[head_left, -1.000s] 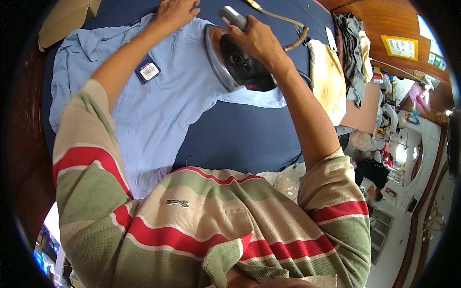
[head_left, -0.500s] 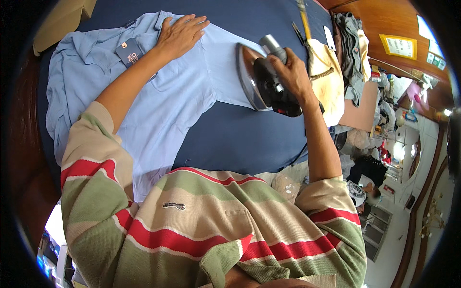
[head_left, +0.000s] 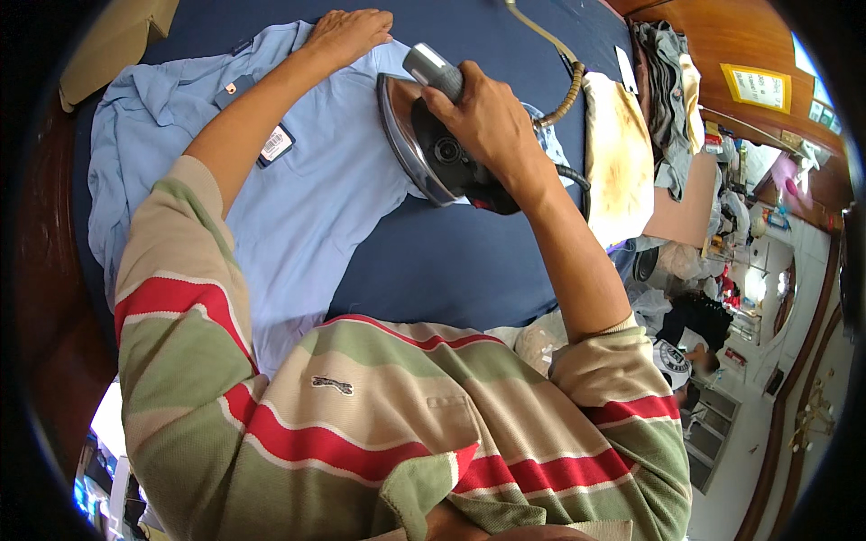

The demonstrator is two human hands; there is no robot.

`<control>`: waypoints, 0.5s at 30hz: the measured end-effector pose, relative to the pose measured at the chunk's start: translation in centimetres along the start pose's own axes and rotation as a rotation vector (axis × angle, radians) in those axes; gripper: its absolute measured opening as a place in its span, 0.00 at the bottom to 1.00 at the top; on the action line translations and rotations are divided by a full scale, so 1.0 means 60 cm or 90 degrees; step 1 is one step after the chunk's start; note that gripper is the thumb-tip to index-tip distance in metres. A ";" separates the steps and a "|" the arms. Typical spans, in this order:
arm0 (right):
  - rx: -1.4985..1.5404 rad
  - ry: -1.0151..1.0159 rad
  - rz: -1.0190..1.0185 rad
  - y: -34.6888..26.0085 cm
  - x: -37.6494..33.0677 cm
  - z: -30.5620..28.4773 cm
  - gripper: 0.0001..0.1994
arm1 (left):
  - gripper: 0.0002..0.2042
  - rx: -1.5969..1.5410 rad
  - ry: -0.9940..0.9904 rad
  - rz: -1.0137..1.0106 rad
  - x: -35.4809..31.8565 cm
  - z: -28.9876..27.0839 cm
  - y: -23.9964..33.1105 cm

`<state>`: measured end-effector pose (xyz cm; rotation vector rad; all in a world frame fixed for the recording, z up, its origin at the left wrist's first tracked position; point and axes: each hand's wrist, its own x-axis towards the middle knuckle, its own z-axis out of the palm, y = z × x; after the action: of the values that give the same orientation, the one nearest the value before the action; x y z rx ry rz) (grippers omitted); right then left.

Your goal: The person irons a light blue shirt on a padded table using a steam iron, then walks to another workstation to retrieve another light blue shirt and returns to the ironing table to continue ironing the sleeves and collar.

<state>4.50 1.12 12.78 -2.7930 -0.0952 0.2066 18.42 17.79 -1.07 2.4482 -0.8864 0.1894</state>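
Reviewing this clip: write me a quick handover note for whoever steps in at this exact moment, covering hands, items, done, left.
Left hand: flat on the light blue shirt, pinning it near the far edge of the navy ironing surface.
Right hand: gripping the handle of the iron, which is tilted with its soleplate facing left over the shirt's right side.
Done: shirt is spread out; the middle panel looks fairly smooth.
Left: the bunched part at the far left, near the collar, still shows creases. Mind the iron's cord behind it.

Dark blue ironing table (head_left: 451, 261), wooden wall (head_left: 722, 36), cluttered white-tiled floor (head_left: 749, 469)
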 end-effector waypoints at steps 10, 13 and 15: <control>0.017 0.012 0.009 -0.001 0.018 0.007 0.23 | 0.11 -0.076 -0.026 -0.035 -0.002 -0.001 -0.012; 0.027 0.004 0.020 -0.003 0.022 0.005 0.24 | 0.12 -0.086 -0.029 -0.048 0.001 -0.010 -0.008; 0.014 0.019 0.012 -0.001 0.031 0.003 0.24 | 0.13 -0.087 -0.069 -0.073 0.004 -0.018 -0.001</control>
<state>6.33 1.43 12.38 -2.7749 -0.0589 0.1688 18.68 18.22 -0.11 2.3903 -0.7740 -0.0435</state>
